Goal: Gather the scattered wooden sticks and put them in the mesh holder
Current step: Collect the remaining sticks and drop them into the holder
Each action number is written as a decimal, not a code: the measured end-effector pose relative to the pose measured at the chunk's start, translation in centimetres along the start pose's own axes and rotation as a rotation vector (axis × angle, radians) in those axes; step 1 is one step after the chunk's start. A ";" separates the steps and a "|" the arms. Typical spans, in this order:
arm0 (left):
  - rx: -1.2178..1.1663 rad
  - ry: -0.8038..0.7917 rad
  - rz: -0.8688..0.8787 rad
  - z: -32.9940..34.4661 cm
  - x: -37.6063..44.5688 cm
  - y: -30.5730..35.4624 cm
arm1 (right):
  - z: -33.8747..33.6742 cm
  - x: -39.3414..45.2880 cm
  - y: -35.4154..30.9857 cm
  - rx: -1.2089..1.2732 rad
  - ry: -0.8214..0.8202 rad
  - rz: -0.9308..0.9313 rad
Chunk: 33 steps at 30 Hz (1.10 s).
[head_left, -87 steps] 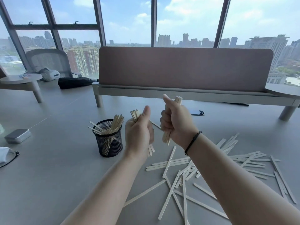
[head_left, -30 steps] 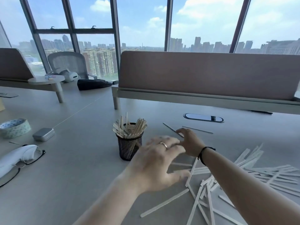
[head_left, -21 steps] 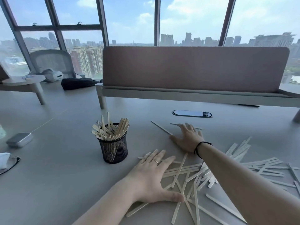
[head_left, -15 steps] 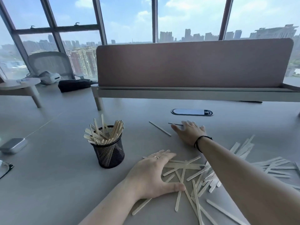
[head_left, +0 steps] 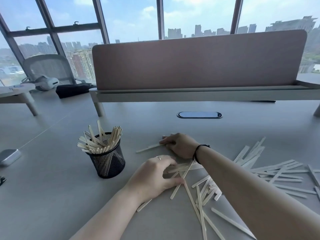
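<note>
Both forearms are bare; the left hand point(head_left: 152, 179) wears a thin ring point(head_left: 158, 157), the right wrist a black cord bracelet point(head_left: 199, 151).

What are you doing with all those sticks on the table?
A person is tidying wooden sticks into the black mesh cup, which already holds a bunch. The left hand is curling round a few sticks beside the cup. The right hand reaches farther out and presses on a single stick. Many loose sticks lie scattered on the table, mostly to the right.
</note>
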<state>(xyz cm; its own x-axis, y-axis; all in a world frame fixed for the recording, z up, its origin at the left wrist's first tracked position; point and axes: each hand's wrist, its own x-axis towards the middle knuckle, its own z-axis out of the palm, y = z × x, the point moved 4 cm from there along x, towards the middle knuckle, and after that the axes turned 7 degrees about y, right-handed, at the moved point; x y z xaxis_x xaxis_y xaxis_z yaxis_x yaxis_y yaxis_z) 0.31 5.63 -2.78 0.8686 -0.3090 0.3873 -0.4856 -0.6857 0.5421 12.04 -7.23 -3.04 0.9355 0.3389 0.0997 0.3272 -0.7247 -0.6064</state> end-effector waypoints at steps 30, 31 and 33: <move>0.269 -0.365 -0.071 3.6 -2.9 7.8 | -12.8 -24.8 12.8 -0.320 0.350 0.754; 0.217 -0.334 -0.097 3.3 -2.8 7.4 | -12.4 -24.5 12.3 -0.307 0.354 0.732; 0.133 -0.292 -0.130 2.7 -2.6 6.4 | -11.7 -24.0 11.2 -0.263 0.368 0.686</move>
<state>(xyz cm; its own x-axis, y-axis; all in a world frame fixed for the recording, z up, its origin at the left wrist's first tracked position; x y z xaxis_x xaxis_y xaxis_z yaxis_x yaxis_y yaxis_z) -4.81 0.26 -2.36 0.9233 -0.3752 0.0814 -0.3684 -0.8060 0.4634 -5.22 -30.53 -2.99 0.9077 -0.4162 0.0539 -0.3560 -0.8314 -0.4266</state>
